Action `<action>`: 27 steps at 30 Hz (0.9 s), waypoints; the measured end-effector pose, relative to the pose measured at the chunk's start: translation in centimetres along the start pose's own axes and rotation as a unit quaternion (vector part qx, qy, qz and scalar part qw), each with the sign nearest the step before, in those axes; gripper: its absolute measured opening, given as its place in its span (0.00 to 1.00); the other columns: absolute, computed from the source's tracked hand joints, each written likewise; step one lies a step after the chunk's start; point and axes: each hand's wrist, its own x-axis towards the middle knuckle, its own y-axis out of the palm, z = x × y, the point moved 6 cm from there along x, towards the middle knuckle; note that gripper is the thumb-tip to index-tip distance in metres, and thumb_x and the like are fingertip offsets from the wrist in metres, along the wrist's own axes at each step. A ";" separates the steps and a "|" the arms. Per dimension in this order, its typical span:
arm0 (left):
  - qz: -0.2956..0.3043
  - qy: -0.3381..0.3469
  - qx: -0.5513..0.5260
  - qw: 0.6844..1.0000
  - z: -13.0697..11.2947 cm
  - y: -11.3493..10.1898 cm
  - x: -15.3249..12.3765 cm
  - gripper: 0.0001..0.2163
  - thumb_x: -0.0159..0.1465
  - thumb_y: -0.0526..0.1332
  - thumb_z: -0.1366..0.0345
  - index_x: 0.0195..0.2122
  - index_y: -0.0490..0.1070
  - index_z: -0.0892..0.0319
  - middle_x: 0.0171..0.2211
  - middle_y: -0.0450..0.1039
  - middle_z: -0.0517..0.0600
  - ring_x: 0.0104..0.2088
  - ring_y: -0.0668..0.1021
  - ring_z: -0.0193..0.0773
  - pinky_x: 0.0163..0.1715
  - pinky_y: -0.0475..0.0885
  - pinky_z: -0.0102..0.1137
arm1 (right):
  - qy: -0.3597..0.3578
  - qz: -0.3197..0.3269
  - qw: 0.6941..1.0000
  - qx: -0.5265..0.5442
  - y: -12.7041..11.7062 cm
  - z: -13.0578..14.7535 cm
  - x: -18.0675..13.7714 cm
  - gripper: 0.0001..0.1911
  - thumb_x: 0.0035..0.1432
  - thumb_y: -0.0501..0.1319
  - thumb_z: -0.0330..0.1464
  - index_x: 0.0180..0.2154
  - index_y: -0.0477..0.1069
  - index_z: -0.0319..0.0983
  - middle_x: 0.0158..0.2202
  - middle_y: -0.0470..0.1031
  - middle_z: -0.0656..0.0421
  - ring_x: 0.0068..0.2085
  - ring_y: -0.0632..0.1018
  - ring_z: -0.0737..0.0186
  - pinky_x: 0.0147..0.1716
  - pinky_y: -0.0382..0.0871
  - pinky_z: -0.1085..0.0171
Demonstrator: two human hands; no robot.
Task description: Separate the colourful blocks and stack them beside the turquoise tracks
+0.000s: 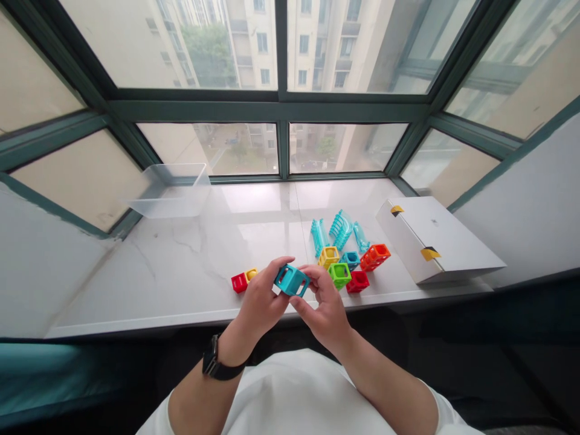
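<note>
My left hand (261, 302) and my right hand (322, 305) both grip a teal open-frame cube (290, 280), held just above the near edge of a marble window sill (190, 266). A black watch sits on my left wrist. Left of the hands on the sill lie a red cube (238, 282) and a small yellow cube (251, 273). To the right sit a yellow cube (328, 257), a green cube (339, 274), a red cube (357, 281), a small teal cube (350, 260) and an orange block (375, 257).
Several translucent teal track pieces (338, 229) lie behind the cubes. A white cardboard box (435, 238) with yellow tape rests at the right. A clear plastic bin (170, 190) stands at the back left by the window. The sill's front edge drops off just below my hands.
</note>
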 end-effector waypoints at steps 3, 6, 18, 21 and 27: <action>-0.004 -0.009 0.008 1.000 0.4 0.2 0.0 0.19 0.59 0.60 0.73 0.51 0.71 0.52 0.41 0.81 0.45 0.35 0.81 0.35 0.38 0.74 0.29 | -0.056 0.005 0.995 -0.077 -0.3 1.2 -0.2 0.20 0.65 0.68 0.39 0.57 0.69 0.47 0.58 0.72 0.52 0.59 0.75 0.50 0.57 0.75 0.50; -0.026 0.007 -0.002 1.000 0.5 0.3 -0.3 0.18 0.60 0.60 0.73 0.51 0.70 0.52 0.40 0.81 0.45 0.34 0.81 0.34 0.36 0.75 0.28 | -0.079 0.006 0.992 -0.098 -0.4 1.8 -0.3 0.18 0.68 0.65 0.37 0.58 0.71 0.47 0.59 0.71 0.51 0.62 0.74 0.49 0.61 0.73 0.48; -0.076 0.086 -0.012 0.993 0.0 0.0 -1.5 0.19 0.64 0.62 0.69 0.56 0.67 0.51 0.43 0.80 0.50 0.36 0.82 0.37 0.37 0.78 0.32 | -0.014 0.011 0.998 -0.060 -0.7 1.7 -0.6 0.29 0.62 0.70 0.36 0.62 0.68 0.48 0.54 0.78 0.53 0.52 0.80 0.49 0.55 0.77 0.48; -0.072 0.073 -0.026 0.994 0.2 0.4 -1.5 0.22 0.67 0.62 0.66 0.61 0.63 0.52 0.40 0.80 0.49 0.36 0.82 0.38 0.37 0.79 0.33 | -0.040 -0.011 0.996 -0.078 -1.2 2.4 -0.7 0.29 0.61 0.71 0.34 0.62 0.69 0.49 0.54 0.78 0.54 0.51 0.80 0.49 0.54 0.77 0.48; -0.079 0.082 -0.062 0.992 0.1 0.5 -1.2 0.24 0.72 0.60 0.65 0.67 0.58 0.52 0.52 0.79 0.55 0.47 0.83 0.41 0.51 0.79 0.42 | -0.060 -0.073 0.992 -0.086 -3.3 2.5 -0.4 0.27 0.62 0.69 0.33 0.61 0.69 0.50 0.56 0.76 0.53 0.53 0.79 0.48 0.54 0.77 0.48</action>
